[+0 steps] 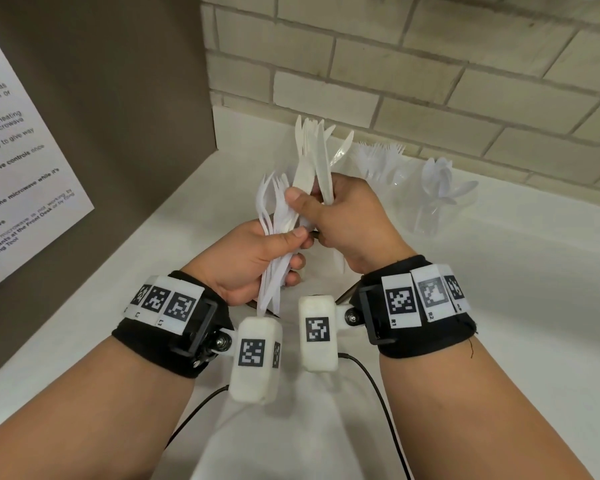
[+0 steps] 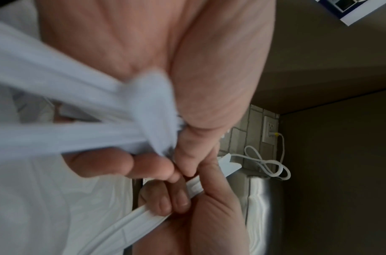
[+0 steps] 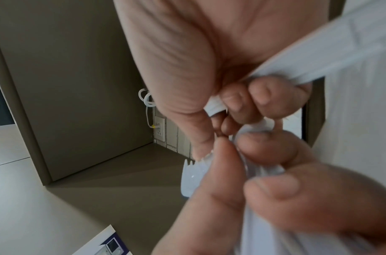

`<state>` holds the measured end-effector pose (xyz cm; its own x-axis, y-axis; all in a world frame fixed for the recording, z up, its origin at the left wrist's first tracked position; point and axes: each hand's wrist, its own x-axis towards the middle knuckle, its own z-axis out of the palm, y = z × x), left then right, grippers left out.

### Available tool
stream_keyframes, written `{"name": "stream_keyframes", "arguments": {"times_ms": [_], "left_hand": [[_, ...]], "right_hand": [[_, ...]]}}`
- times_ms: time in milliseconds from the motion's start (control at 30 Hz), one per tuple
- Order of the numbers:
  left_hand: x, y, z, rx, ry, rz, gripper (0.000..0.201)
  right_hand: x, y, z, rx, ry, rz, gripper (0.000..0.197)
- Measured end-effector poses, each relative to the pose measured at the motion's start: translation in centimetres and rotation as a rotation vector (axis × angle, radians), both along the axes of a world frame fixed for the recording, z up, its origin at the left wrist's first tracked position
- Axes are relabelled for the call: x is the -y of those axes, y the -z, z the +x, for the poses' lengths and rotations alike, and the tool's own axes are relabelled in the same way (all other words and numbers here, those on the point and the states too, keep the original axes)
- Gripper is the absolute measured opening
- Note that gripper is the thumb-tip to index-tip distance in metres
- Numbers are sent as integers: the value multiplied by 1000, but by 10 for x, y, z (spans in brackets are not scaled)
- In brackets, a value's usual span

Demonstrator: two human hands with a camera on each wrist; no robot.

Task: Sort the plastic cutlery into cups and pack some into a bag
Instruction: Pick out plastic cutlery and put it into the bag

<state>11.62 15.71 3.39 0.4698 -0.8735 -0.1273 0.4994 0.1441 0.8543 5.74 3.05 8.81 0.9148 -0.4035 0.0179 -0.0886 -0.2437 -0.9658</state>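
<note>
Both hands meet above the white counter (image 1: 499, 306). My left hand (image 1: 257, 258) grips a bundle of white plastic forks (image 1: 274, 209), tines up; the handles (image 2: 56, 110) fan out blurred in the left wrist view. My right hand (image 1: 347, 216) grips a bundle of white plastic knives (image 1: 312, 157), blades pointing up and away; their handles (image 3: 331, 51) cross its palm in the right wrist view. Behind the hands stand three clear cups: one with knives (image 1: 343, 150), one with forks (image 1: 381, 161), one with spoons (image 1: 437, 188).
A brick wall (image 1: 430, 64) runs along the counter's far edge. A brown panel with a printed notice (image 1: 14, 168) closes off the left side. A wall socket with a looped white cable (image 2: 268, 160) shows in the wrist views.
</note>
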Motion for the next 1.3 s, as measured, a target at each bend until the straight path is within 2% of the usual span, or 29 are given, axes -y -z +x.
{"name": "stream_keyframes", "arguments": {"times_ms": [100, 267, 433, 633, 733, 1033, 1167, 1300], "left_hand": [[-1, 2, 0, 36, -7, 13, 20], [-1, 6, -2, 126, 5, 65, 25], [-1, -1, 2, 127, 16, 64, 14], [-3, 2, 2, 203, 50, 112, 17], [-3, 2, 0, 279, 49, 168, 13], [-4, 3, 0, 357, 49, 211, 12], [-5, 0, 0, 324, 63, 200, 11], [-3, -2, 0, 387, 34, 264, 20]], "right_hand": [[1, -1, 0, -9, -6, 49, 16], [5, -5, 5, 66, 114, 143, 14], [-1, -2, 0, -5, -14, 42, 20], [-2, -10, 1, -82, 76, 247, 22], [-1, -14, 1, -82, 107, 283, 26], [5, -18, 4, 102, 298, 109, 22], [5, -14, 5, 130, 296, 119, 18], [2, -8, 5, 125, 205, 85, 16]]}}
